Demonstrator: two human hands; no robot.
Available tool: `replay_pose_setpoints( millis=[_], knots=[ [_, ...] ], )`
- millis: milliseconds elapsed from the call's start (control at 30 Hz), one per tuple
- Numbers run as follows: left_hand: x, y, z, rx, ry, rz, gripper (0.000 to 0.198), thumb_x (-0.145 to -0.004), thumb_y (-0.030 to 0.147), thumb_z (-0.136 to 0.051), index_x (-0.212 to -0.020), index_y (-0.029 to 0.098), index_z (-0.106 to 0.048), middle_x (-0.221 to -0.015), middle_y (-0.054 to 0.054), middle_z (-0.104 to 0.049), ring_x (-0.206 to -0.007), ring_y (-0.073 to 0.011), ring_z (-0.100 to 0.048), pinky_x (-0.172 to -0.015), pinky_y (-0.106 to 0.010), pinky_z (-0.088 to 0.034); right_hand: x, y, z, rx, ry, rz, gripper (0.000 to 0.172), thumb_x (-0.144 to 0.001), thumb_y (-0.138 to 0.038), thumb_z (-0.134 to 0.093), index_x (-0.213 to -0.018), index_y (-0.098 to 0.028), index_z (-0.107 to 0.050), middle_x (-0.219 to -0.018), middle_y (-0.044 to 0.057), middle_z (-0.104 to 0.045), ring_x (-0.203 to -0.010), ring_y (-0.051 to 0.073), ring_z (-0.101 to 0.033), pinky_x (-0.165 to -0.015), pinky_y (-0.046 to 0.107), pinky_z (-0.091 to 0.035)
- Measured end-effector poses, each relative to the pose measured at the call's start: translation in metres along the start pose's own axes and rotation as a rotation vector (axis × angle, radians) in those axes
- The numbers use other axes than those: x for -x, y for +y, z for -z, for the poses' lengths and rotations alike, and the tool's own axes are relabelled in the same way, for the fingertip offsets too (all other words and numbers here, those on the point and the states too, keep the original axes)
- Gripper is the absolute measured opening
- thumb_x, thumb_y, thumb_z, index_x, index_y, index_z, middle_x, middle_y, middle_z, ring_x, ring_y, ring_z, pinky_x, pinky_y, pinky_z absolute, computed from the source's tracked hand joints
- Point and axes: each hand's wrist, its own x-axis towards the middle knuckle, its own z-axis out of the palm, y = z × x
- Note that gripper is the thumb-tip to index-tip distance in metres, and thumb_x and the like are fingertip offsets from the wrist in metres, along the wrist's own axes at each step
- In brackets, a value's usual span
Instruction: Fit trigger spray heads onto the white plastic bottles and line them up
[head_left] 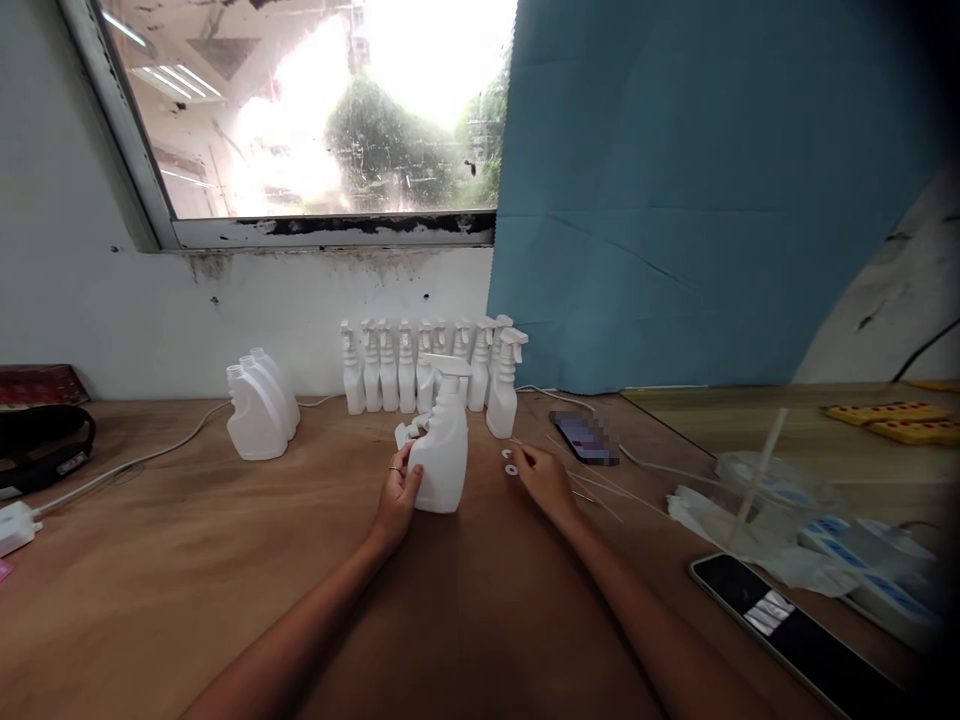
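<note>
A white spray bottle (442, 455) with its trigger head on top stands in front of me, leaning a little. My left hand (399, 500) is wrapped around its lower left side. Behind that hand lie some loose white trigger heads (407, 432), partly covered by the bottle. My right hand (541, 475) is low over the table with its fingertips pinched together beside two small white ring washers (511, 470). Whatever is between those fingertips is too small to make out. Thin clear tubes (600, 487) lie just right of this hand.
Several finished-looking spray bottles (388, 370) stand in a row along the wall. Headless white bottles (259, 425) are grouped at the left. Two phones, one (585, 437) behind and one (787, 630) in front, a plastic cup with straw (757, 480) and a power strip (862, 565) occupy the right.
</note>
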Motion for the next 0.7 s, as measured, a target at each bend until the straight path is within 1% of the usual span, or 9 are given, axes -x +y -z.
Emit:
replay_pose_setpoints(
  millis=[67, 100, 167, 300, 433, 600, 700],
  knots=[
    [-0.007, -0.005, -0.015, 0.001, 0.069, -0.008, 0.052, -0.086, 0.042, -0.051, -0.129, 0.019, -0.033, -0.132, -0.013, -0.047, -0.114, -0.0215, -0.053, -0.095, -0.036, -0.044, 0.003, 0.000, -0.003, 0.274, -0.078, 0.047, 0.023, -0.086, -0.031, -0.050, -0.076, -0.020, -0.068, -0.079, 0.007, -0.068, -0.078, 0.020, -0.060, -0.064, 0.026, -0.038],
    [-0.010, -0.007, -0.024, -0.020, 0.107, -0.017, 0.051, -0.084, 0.040, -0.055, -0.125, 0.019, -0.034, -0.129, -0.013, -0.048, -0.111, -0.0214, -0.054, -0.093, -0.036, -0.045, 0.005, 0.000, -0.005, 0.369, -0.112, 0.059, 0.020, -0.085, -0.027, -0.051, -0.078, -0.020, -0.068, -0.083, 0.007, -0.069, -0.081, 0.021, -0.060, -0.066, 0.026, -0.038],
    [-0.017, -0.010, -0.041, -0.069, 0.158, -0.034, 0.047, -0.081, 0.036, -0.059, -0.119, 0.019, -0.037, -0.122, -0.012, -0.050, -0.106, -0.0208, -0.056, -0.090, -0.036, -0.046, 0.007, -0.001, -0.008, 0.463, -0.151, 0.065, 0.017, -0.084, -0.022, -0.052, -0.079, -0.019, -0.068, -0.090, 0.009, -0.069, -0.085, 0.021, -0.061, -0.069, 0.026, -0.038],
    [-0.027, -0.010, -0.075, -0.138, 0.194, -0.075, 0.040, -0.081, 0.030, -0.059, -0.114, 0.019, -0.040, -0.111, -0.010, -0.053, -0.096, -0.0189, -0.057, -0.085, -0.035, -0.046, 0.009, -0.001, -0.010, 0.529, -0.187, 0.068, 0.017, -0.083, -0.017, -0.050, -0.083, -0.017, -0.067, -0.098, 0.011, -0.067, -0.087, 0.023, -0.061, -0.071, 0.029, -0.038],
    [-0.038, -0.009, -0.103, -0.284, 0.251, -0.090, 0.036, -0.078, 0.027, -0.061, -0.107, 0.019, -0.041, -0.105, -0.008, -0.052, -0.098, -0.0200, -0.052, -0.089, -0.036, -0.042, 0.011, -0.002, -0.011, 0.586, -0.213, 0.071, 0.017, -0.083, -0.017, -0.049, -0.086, -0.016, -0.065, -0.101, 0.012, -0.066, -0.087, 0.023, -0.061, -0.070, 0.029, -0.037],
    [-0.058, -0.012, -0.128, -0.374, 0.344, -0.023, 0.034, -0.077, 0.026, -0.062, -0.102, 0.020, -0.039, -0.102, -0.008, -0.051, -0.098, -0.0208, -0.053, -0.087, -0.034, -0.041, 0.014, -0.007, -0.011, 0.637, -0.228, 0.089, 0.016, -0.083, -0.016, -0.047, -0.088, -0.015, -0.063, -0.099, 0.012, -0.065, -0.089, 0.024, -0.060, -0.069, 0.029, -0.037],
    [-0.071, -0.017, -0.139, -0.387, 0.361, 0.008, 0.034, -0.077, 0.028, -0.062, -0.100, 0.020, -0.039, -0.102, -0.009, -0.051, -0.097, -0.0217, -0.054, -0.084, -0.034, -0.042, 0.014, -0.005, -0.014, 0.644, -0.223, 0.090, 0.015, -0.083, -0.015, -0.048, -0.088, -0.015, -0.062, -0.098, 0.012, -0.065, -0.089, 0.024, -0.060, -0.070, 0.029, -0.038]
  ],
)
